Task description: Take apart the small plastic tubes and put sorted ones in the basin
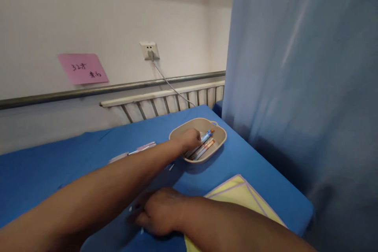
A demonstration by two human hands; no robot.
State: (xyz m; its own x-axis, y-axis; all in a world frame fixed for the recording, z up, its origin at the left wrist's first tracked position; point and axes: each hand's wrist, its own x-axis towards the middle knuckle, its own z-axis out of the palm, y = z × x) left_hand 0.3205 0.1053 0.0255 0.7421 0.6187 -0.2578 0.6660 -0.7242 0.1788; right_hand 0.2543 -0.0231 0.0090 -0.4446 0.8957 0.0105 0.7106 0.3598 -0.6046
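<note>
My left hand reaches far forward into a beige oval tray on the blue table. Its fingers curl down over several pens lying in the tray, and a blue-capped pen sticks out from under them. My right hand lies palm down on the blue cover near the front, under my left forearm, with its fingers stretched loosely to the left. Small white bits lie beside it. A yellow cloth lies under my right forearm.
A pink pen-like item and a pale flat piece lie left of the tray. A blue curtain hangs close on the right. On the wall behind are a radiator, a socket with a plugged cable and a pink note.
</note>
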